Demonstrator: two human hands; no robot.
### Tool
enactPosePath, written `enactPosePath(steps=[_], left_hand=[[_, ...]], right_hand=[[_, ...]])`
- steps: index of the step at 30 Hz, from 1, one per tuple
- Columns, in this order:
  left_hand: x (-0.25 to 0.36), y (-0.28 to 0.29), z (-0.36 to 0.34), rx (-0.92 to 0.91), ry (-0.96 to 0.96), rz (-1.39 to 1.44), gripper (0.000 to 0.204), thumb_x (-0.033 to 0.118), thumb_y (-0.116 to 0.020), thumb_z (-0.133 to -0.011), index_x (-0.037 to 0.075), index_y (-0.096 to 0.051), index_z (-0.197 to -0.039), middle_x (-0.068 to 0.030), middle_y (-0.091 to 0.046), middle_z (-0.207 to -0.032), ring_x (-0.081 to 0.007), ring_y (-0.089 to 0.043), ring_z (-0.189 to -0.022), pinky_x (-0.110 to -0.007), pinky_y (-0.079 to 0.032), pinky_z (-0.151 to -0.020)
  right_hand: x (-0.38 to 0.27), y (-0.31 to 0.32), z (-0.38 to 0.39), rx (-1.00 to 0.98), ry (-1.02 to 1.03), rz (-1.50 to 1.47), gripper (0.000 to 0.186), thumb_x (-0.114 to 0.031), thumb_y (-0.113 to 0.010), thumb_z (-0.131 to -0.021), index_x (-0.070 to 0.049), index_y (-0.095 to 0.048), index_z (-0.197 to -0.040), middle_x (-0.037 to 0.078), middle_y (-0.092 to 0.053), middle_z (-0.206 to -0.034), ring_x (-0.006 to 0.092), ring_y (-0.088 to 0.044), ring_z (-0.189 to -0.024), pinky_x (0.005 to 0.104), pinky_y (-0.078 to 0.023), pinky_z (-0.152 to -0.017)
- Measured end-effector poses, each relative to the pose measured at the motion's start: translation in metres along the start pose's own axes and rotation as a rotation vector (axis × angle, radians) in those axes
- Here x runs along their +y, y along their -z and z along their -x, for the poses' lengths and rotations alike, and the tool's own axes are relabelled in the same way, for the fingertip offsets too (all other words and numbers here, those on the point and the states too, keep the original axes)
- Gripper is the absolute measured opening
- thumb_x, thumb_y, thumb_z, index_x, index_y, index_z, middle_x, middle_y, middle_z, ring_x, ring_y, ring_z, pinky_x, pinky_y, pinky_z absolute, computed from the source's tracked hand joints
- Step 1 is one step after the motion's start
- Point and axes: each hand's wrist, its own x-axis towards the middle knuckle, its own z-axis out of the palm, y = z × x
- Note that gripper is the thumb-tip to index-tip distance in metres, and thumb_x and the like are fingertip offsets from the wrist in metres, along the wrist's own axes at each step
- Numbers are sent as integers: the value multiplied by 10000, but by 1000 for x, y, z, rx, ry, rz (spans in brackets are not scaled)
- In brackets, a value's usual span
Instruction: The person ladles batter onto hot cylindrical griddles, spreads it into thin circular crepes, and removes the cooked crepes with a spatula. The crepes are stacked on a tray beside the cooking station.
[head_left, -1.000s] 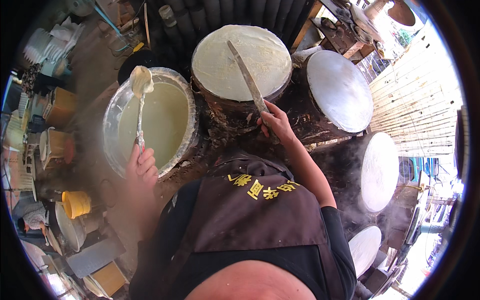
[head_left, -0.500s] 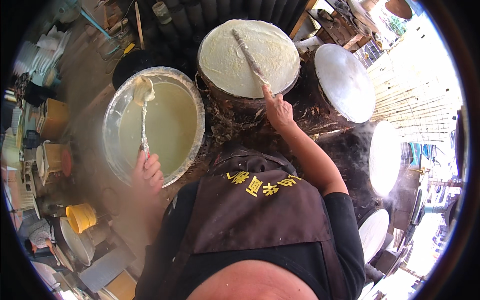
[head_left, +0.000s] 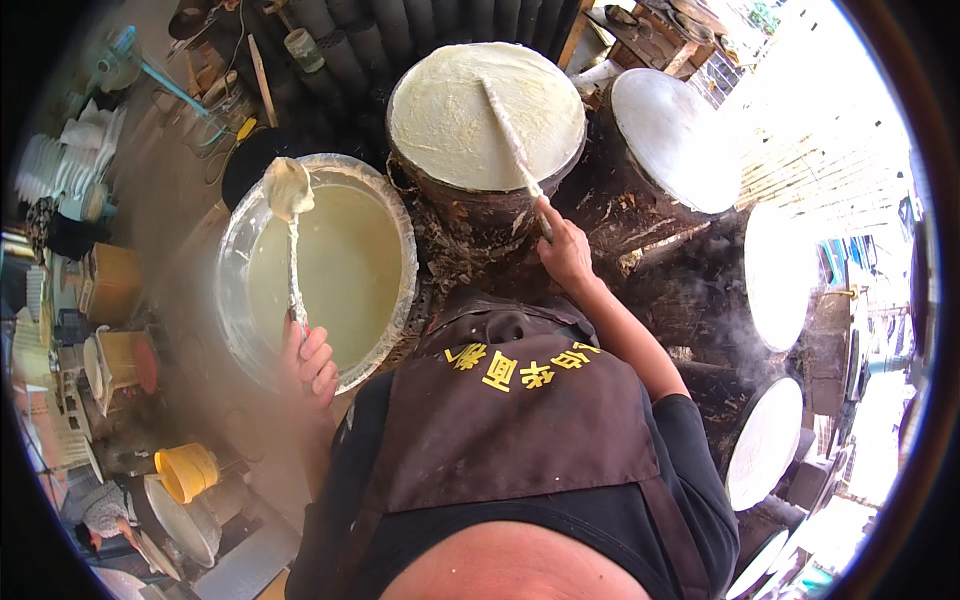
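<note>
My left hand [head_left: 314,366] is closed round the handle of a batter-coated ladle [head_left: 294,240]. Its bowl, thick with pale batter, hangs over the far left rim of a wide basin [head_left: 408,285] of thin, pale batter [head_left: 345,270]. Ahead of me, a round griddle [head_left: 490,188] is covered with a layer of pale, uneven batter [head_left: 440,120]. My right hand [head_left: 568,250] grips the near end of a batter-smeared stick [head_left: 512,145] at the griddle's near edge. The stick's far part lies over the batter layer.
More round, pale-topped griddles curve along my right, among them one at the far right [head_left: 670,135] and another beside me [head_left: 778,280] with steam near it. A yellow bucket [head_left: 187,472] stands at lower left. Dark ribbed sheeting [head_left: 450,20] rises behind the griddle.
My right hand, earlier with a finger stretched along the stick's end, now wraps round it, and the stick has come nearer to me. The ladle stays in my left hand. The view has shifted slightly.
</note>
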Motion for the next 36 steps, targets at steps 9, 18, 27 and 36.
enactPosePath(steps=[9,18,27,36], left_hand=[[-1,-7,7,291,-137,-204,419,383,-324,-1048,120,-377,-727,4,-360,-477,-118,-311,-317,-240,-301,-288],[6,-18,-14,293,5,-337,396,393,-271,-1055,135,-379,-775,9,-369,-534,-122,-346,-378,-260,-280,-307],[-15,-54,-81,-19,287,-919,356,222,-326,-1047,171,-344,-1398,9,-338,-651,-67,-263,-388,-203,-235,-266],[-99,-75,-182,-461,1311,-502,288,295,-209,-1063,180,-455,-1159,23,-347,-786,-87,-322,-550,-218,-225,-379]], right_hand=[[1,-12,14,5,72,-87,664,-37,-573,-758,-289,-482,-1365,199,-621,-877,390,-631,-819,468,-511,-729],[13,12,74,-76,121,-215,654,-64,-629,-750,-204,-478,-1370,209,-657,-1024,378,-655,-929,430,-531,-823],[16,34,138,453,-269,-493,629,-89,-632,-780,-100,-434,-1377,237,-645,-1042,377,-653,-952,385,-507,-820],[17,79,184,635,-188,-378,621,-78,-647,-767,-93,-453,-1357,217,-638,-1096,391,-628,-984,421,-519,-820]])
